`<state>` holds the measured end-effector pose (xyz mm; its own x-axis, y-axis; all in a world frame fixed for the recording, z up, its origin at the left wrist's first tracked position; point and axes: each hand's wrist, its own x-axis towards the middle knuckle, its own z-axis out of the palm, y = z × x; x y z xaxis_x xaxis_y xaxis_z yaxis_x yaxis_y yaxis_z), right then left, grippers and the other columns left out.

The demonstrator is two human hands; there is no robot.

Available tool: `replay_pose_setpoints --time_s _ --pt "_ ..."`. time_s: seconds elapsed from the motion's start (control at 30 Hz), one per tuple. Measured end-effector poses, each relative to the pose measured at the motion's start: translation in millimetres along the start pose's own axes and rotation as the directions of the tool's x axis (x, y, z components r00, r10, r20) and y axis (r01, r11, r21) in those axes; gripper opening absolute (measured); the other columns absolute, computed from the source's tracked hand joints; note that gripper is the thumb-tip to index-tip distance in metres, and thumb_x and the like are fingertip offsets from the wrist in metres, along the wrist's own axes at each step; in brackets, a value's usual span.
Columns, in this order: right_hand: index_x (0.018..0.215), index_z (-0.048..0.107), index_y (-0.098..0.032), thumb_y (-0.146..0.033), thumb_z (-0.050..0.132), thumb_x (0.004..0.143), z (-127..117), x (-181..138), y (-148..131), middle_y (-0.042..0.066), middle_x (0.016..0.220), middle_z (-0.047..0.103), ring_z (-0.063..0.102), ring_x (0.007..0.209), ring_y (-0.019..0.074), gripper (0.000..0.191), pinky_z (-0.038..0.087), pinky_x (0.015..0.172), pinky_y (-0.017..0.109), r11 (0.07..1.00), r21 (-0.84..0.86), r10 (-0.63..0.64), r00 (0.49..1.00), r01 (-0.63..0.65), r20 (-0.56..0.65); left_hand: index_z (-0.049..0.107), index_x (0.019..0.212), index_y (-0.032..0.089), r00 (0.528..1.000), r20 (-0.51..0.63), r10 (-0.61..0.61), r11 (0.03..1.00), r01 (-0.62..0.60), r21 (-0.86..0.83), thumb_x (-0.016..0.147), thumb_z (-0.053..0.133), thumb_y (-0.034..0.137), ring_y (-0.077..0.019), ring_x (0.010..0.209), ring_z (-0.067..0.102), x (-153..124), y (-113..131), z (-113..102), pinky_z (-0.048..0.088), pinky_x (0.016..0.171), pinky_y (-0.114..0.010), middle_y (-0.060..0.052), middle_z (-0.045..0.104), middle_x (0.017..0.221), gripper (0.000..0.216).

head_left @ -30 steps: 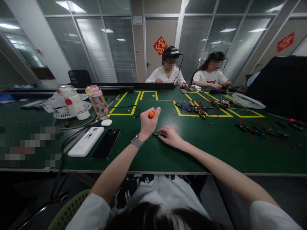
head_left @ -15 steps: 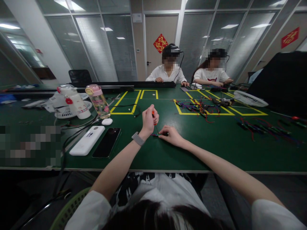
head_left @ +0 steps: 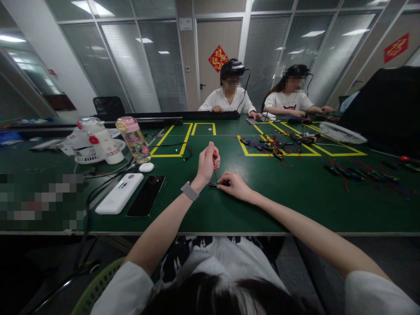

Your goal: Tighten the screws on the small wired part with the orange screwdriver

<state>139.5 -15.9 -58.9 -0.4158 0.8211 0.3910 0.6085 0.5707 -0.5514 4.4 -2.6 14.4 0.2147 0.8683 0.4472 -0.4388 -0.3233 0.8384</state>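
Observation:
My left hand (head_left: 206, 165), with a grey watch band at its wrist, is closed around the orange handle of a screwdriver (head_left: 215, 155). Its thin shaft points down, nearly upright, to a small circuit board (head_left: 213, 184) on the green table. From the right, my right hand (head_left: 236, 186) pinches the board's edge between bent fingers. Those fingers cover part of the board, and whether the tip sits in a screw is too small to tell.
To the left lie a black phone (head_left: 146, 196), a white power bank (head_left: 119, 194) and a white earbud case (head_left: 146, 167), with bottles (head_left: 133, 140) behind. Wired boards (head_left: 272, 146) are heaped at right within yellow tape. Two people (head_left: 229, 94) sit opposite.
My left hand has shifted slightly right, and the screwdriver stands more upright over the board. My right hand has hardly moved. The far-right person's hand has reached outward.

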Motion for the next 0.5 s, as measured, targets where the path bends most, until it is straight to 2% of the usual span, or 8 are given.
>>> replay_pose_setpoints --time_s 0.07,0.17,0.3,0.43,0.5 --pt "0.081 0.072 -0.015 -0.017 0.068 0.076 0.3 0.0 0.4 0.004 0.077 0.062 0.055 0.068 0.0138 0.007 0.044 0.066 0.027 1.0 0.004 0.003 1.0 -0.003 -0.003 0.046 0.079 0.02 0.997 0.074 0.022 0.998 -0.026 0.052 0.09 0.04 0.058 -0.0044 0.039 0.029 -0.7 -0.7 2.0 0.024 0.038 -0.015 0.008 0.035 0.053 0.04" --pt "0.08 0.072 -0.015 -0.017 0.068 0.076 0.9 0.1 1.4 0.004 0.078 0.062 0.055 0.067 0.0135 0.005 0.044 0.066 0.027 1.0 0.011 0.003 1.0 -0.003 0.001 0.05 0.093 0.021 0.991 0.12 0.066 0.978 -0.088 0.191 0.094 0.034 0.051 -0.0059 0.046 0.034 -3.8 -0.9 5.3 0.029 0.042 -0.016 0.005 0.04 0.061 0.035" --pt "0.08 0.072 -0.015 -0.017 0.069 0.075 1.2 0.2 3.0 0.004 0.077 0.062 0.054 0.067 0.0137 0.006 0.044 0.066 0.027 1.0 0.003 0.008 1.0 -0.008 -0.003 0.054 0.109 0.022 0.979 0.163 0.124 0.932 -0.172 0.319 0.096 0.035 0.041 -0.0073 0.056 0.045 -6.2 1.3 4.4 0.038 0.049 -0.018 0.001 0.052 0.076 0.03" --pt "0.08 0.072 -0.016 -0.018 0.069 0.076 -0.1 -0.5 3.7 0.004 0.077 0.062 0.055 0.068 0.014 0.006 0.044 0.066 0.027 1.0 0.023 0.021 1.0 -0.021 0.002 0.057 0.114 0.018 0.968 0.168 0.187 0.86 -0.244 0.449 0.096 0.037 0.034 -0.0109 0.074 0.058 -3.3 8.0 -2.0 0.049 0.065 -0.021 -0.006 0.062 0.094 0.031" --pt "0.08 0.072 -0.016 -0.019 0.069 0.075 -1.2 -0.9 3.7 0.004 0.077 0.063 0.055 0.067 0.0139 0.007 0.044 0.065 0.027 0.999 0.029 0.032 0.999 -0.032 0.005 0.058 0.114 0.017 0.966 0.168 0.197 0.847 -0.254 0.466 0.095 0.041 0.032 -0.0115 0.077 0.061 -1.5 11.5 -4.9 0.051 0.066 -0.022 -0.007 0.065 0.097 0.03"
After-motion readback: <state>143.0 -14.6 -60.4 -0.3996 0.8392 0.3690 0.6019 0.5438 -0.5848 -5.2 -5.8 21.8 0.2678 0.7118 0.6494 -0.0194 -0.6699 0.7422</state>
